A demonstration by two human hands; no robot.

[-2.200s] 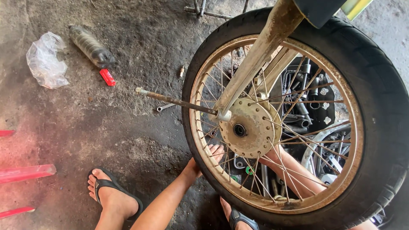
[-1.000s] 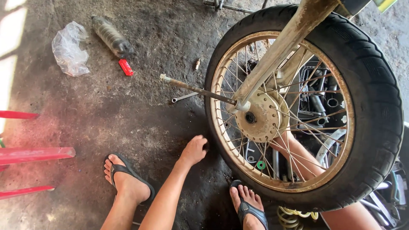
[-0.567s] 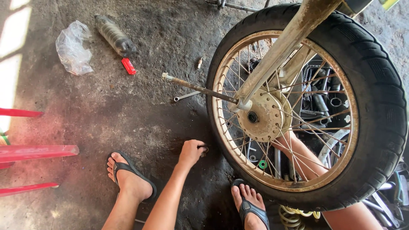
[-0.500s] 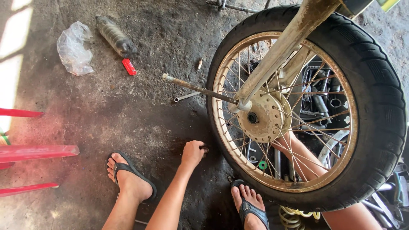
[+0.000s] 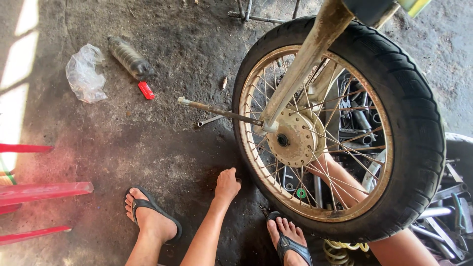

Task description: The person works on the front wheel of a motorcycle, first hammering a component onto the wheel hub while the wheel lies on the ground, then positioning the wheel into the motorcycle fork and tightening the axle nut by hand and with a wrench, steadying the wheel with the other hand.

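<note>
- Wheel [image 5: 340,133] takes up the right half of the shot: black tyre, rusty gold rim, thin spokes, dusty hub [image 5: 294,137] in the middle, standing upright in a grimy fork leg [image 5: 305,64].
- Long axle rod [image 5: 219,111] sticks out of the hub to the left, hanging just over the floor.
- Left hand [image 5: 227,184] is down on the floor right beside the tyre's lower left edge, fingers curled under; can't tell if it's pinching anything.
- Right hand is somewhere behind the spokes, only the forearm [image 5: 345,184] shows through them, so no idea how its fingers stand.
- Floor [image 5: 148,148] is rough, stained concrete, darker and oily near the wheel, with a bright patch of sun at the far left.
- Both feet in flip-flops: left foot [image 5: 150,216] well left of the wheel, right foot [image 5: 289,236] just under the tyre.
- Lying around up top: crumpled plastic bag [image 5: 84,74], a dirty shock absorber [image 5: 129,56], a small red thing [image 5: 146,90] next to it, and a small wrench [image 5: 211,120] under the rod.
- Red plastic furniture [image 5: 39,189] pokes in at the left edge.
- Pile of metal tools and parts [image 5: 443,212] behind the wheel on the right.
</note>
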